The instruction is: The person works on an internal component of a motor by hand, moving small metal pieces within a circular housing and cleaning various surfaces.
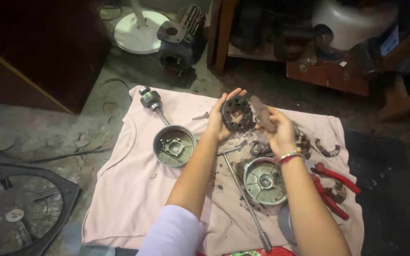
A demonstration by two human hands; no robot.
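stator core (pixel 237 114) held in air above far edge of pink cloth (pixel 134 189), dark, ring-shaped, toothed. left hand (pixel 220 121) cups its rim, fingers curled. right hand (pixel 277 129) closed on flat brown tool (pixel 262 113) at core's side. judgement: steady core firmly, work tool in short strokes, keep debris falling on cloth.

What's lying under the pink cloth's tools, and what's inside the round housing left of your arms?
The round housing on the pink cloth shows a central hub and metal fittings; its underside is hidden. Beneath the cloth, only floor edges show.
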